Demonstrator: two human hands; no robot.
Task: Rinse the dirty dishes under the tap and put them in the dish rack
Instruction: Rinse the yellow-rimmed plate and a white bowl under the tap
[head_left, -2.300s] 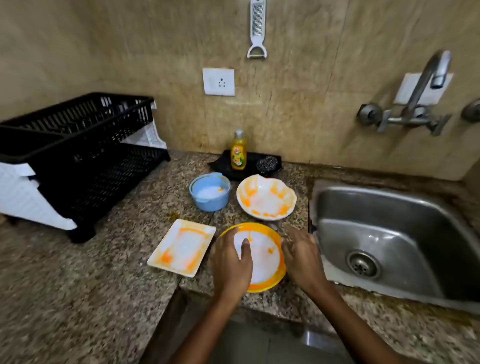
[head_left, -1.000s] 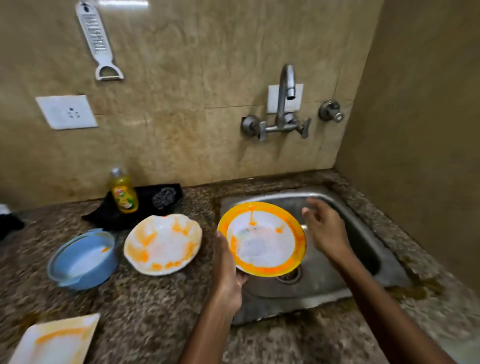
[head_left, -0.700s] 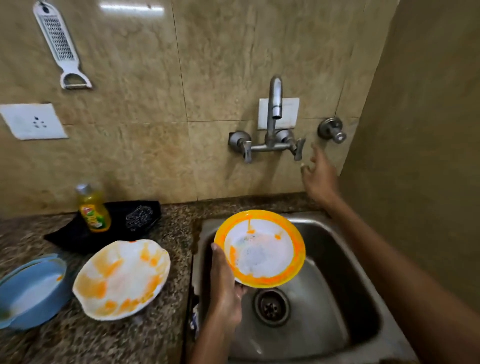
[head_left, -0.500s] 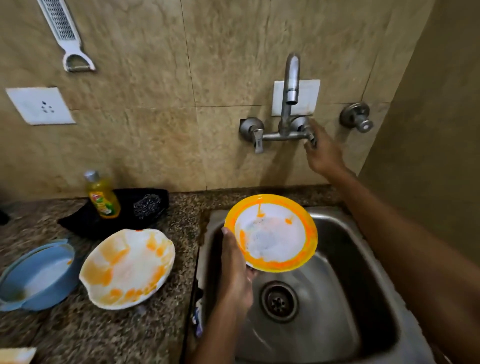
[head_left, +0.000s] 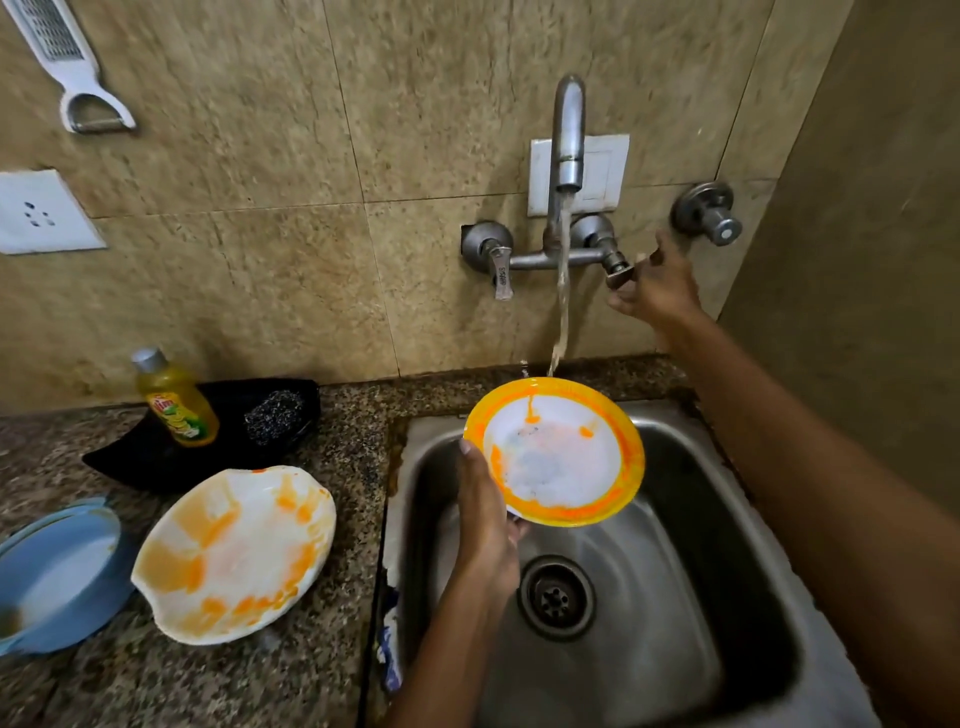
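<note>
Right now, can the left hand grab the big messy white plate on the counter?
Probably not yet: the left hand is busy gripping the yellow plate over the sink. The white plate lies close beside it, with nothing between.
</note>
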